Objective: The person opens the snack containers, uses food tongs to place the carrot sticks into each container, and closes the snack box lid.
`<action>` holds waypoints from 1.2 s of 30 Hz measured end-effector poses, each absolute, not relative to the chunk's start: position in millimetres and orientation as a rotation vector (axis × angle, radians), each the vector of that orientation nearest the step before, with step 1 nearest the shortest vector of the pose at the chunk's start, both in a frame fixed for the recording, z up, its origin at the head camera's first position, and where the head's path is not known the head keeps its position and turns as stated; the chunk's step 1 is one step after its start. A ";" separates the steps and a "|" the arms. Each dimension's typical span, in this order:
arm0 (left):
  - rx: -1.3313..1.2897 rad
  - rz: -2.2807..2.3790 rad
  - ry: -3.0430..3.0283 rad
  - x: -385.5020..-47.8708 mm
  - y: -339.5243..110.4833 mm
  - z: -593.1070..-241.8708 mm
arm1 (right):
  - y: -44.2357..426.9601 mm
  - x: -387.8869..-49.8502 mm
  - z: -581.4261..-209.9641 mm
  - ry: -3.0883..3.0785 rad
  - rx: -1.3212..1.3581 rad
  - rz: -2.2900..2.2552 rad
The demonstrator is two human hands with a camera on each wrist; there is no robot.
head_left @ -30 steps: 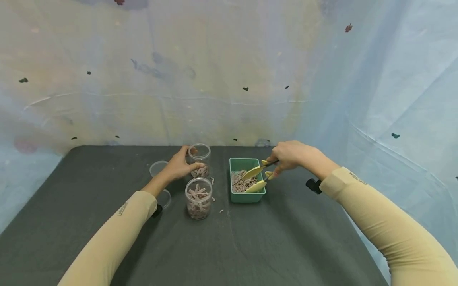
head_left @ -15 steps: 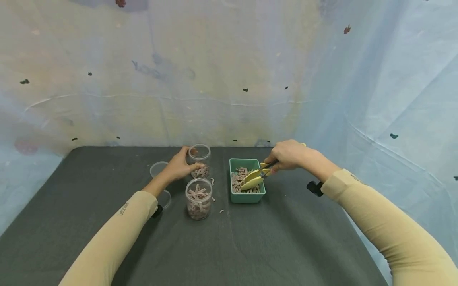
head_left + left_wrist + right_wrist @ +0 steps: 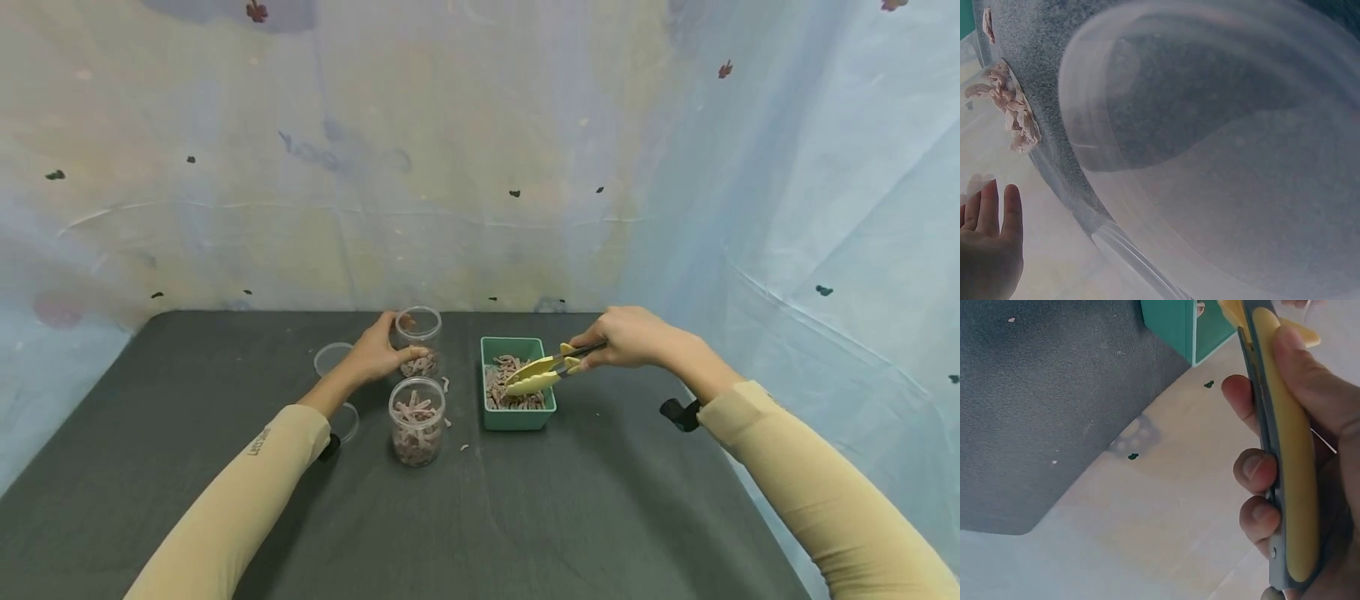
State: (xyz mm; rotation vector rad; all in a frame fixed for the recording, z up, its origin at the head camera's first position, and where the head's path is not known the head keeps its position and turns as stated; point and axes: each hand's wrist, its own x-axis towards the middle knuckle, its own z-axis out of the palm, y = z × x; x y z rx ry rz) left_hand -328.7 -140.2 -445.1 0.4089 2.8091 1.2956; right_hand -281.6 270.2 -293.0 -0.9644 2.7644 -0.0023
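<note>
- On the dark table [image 3: 480,533], an upright near jar [image 3: 417,425] and an upright far jar [image 3: 426,335] are found, both clear and both uncovered.
- The far jar is steadied by the left hand [image 3: 375,350], the thumb being laid across its near side and the fingers reaching behind; the grip is spread no wider than the jar.
- Yellow-and-grey tongs [image 3: 534,382] are gripped by the right hand [image 3: 630,337], the handles being pressed close together between thumb and fingers.
- The heads of the tongs are held inside the green tray [image 3: 519,422], over the pale brown pieces [image 3: 502,377], with little gap between them; whether a piece is pinched cannot be told.
- The tray is located to the right of both jars and is touched by neither.
- Progress, as judged: the near jar appears largely filled, pieces being seen close below its rim. The far jar is charged in its lower part only and is rated incomplete.
- Remaining stock: a layer of pieces is left in the tray, judged sufficient for further transfers.
- Spillage: a few loose pieces [image 3: 446,384] are recorded on the table beside the jars.
- Closure: neither the back lid [image 3: 330,358] nor the front lid [image 3: 349,422] is fitted; both are seen left of the jars, partly hidden by the left arm [image 3: 240,500].
</note>
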 end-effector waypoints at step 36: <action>0.395 1.261 2.815 -330.7 -142.3 -445.5 | 281.3 -288.0 -300.1 2.911 -0.893 -0.679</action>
